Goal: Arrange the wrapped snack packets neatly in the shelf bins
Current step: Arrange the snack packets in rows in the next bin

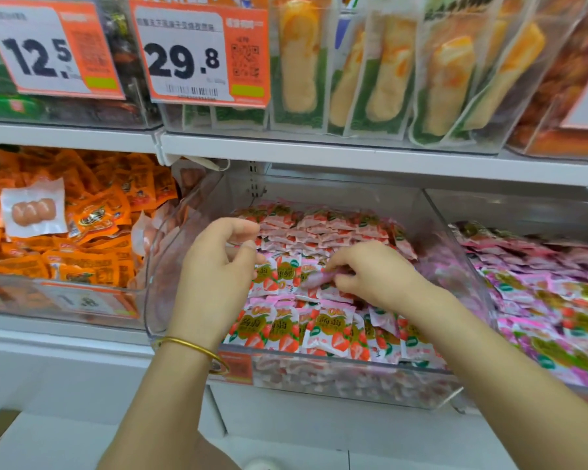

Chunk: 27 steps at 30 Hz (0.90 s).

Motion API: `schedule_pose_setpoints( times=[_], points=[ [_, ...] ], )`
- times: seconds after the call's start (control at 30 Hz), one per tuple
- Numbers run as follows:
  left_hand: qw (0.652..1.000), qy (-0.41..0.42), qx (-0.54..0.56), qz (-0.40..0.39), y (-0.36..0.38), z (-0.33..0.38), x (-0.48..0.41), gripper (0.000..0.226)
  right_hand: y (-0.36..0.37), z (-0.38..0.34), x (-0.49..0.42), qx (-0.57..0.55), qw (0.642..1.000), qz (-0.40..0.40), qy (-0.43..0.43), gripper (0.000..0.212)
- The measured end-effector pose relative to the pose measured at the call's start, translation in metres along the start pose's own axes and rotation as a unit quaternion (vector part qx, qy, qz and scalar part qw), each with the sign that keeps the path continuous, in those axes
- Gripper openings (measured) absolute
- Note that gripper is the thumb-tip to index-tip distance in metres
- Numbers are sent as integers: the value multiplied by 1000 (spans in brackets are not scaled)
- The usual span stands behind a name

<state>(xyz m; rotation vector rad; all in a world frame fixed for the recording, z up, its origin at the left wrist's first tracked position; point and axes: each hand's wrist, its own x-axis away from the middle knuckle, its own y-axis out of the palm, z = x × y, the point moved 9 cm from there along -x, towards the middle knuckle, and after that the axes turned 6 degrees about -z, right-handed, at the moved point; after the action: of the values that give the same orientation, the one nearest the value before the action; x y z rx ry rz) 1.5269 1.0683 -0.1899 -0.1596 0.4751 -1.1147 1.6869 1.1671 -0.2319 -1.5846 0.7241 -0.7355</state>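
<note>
A clear plastic bin [319,381] on the lower shelf holds rows of small pink-and-white strawberry snack packets [323,329]. Both hands are inside the bin. My left hand [214,269] hovers over the left side with fingers curled, thumb close to the forefinger; whether it holds a packet is hidden. My right hand [370,271] reaches left across the middle rows and pinches a pink packet [314,278] between fingertips. A gold bangle [197,349] sits on the left wrist.
Left bin [65,300] is heaped with orange packets and one clear sausage pack [33,210]. Right bin holds pink-purple packets [543,310]. The shelf above [353,154] carries bins of long yellow snack packs and price tags [197,56].
</note>
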Motion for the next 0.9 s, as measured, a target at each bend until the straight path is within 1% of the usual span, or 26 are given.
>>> schedule_pose_setpoints(
  times=[0.03,0.1,0.17,0.2,0.23,0.27,0.3,0.37,0.4,0.43,0.47,0.5,0.57,0.6,0.63,0.67,0.7,0.73,0.8,0.83,0.87,0.9],
  points=[
    [1000,-5,4,-11,5,0,0,22,-6,1,2,-7,999,31,-5,20],
    [999,-18,26,-38,17,0,-1,18,-18,5,7,-38,995,94,-17,20],
    [995,-44,57,-67,32,-2,-1,12,-32,10,15,-101,980,167,-26,21],
    [990,-76,81,-86,41,-5,-1,14,-40,12,20,-143,969,199,-31,20],
    [979,-122,118,-111,50,-11,1,25,-46,14,25,-190,956,222,-37,20],
    [957,-181,176,-141,62,-18,5,40,-51,14,30,-229,943,237,-48,20],
    [925,-235,245,-171,75,-20,10,52,-55,12,35,-255,933,246,-64,20],
    [847,-297,375,-233,98,-12,19,66,-58,6,42,-275,924,248,-100,23],
    [813,-307,419,-262,107,-5,22,73,-58,1,45,-276,923,243,-114,25],
    [787,-307,454,-283,115,2,24,79,-58,-3,48,-271,925,234,-127,26],
    [770,-301,479,-295,120,7,25,79,-58,-7,51,-265,927,223,-141,28],
    [759,-293,500,-297,124,11,25,74,-57,-9,53,-265,929,208,-149,33],
    [757,-268,524,-283,126,18,25,51,-53,-3,58,-312,926,161,-140,51],
    [762,-252,530,-275,127,21,24,43,-53,3,61,-359,913,141,-131,56],
    [769,-237,529,-269,127,23,24,41,-54,10,65,-413,892,137,-124,57],
    [779,-226,520,-267,128,26,24,41,-57,18,70,-458,869,149,-119,55],
    [787,-218,509,-271,130,30,24,42,-61,27,74,-482,851,178,-110,51],
    [795,-209,498,-278,133,34,25,42,-66,36,80,-474,848,216,-96,46],
    [808,-180,476,-298,140,45,28,43,-73,54,90,-396,875,275,-40,39],
    [812,-163,466,-312,144,49,30,45,-75,60,94,-366,886,284,-15,40],
    [816,-147,455,-326,148,55,33,47,-74,67,98,-360,891,277,1,44],
    [823,-134,440,-332,150,57,34,48,-71,71,99,-386,886,258,11,48]
  ],
)
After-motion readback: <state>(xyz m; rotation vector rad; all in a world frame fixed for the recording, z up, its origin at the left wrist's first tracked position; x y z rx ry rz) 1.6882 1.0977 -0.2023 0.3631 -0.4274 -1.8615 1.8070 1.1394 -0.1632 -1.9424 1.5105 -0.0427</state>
